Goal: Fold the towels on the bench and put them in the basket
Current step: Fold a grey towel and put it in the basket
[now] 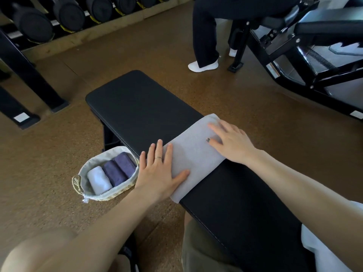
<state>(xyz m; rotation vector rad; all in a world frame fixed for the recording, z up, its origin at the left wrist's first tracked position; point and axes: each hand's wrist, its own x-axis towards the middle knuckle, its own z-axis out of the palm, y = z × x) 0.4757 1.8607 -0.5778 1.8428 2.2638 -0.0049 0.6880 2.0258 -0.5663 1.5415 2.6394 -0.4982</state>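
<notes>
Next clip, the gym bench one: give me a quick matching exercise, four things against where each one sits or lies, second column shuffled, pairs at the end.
Things
1. grey towel
2. white rolled towel
3. basket
4. right hand

Places
A. on the floor beside the bench
B. flat on the far end of the grey towel
C. spread across the bench
D. in the basket, next to two purple rolled towels

Pairs: 1-C, 2-D, 3-A, 4-B
</notes>
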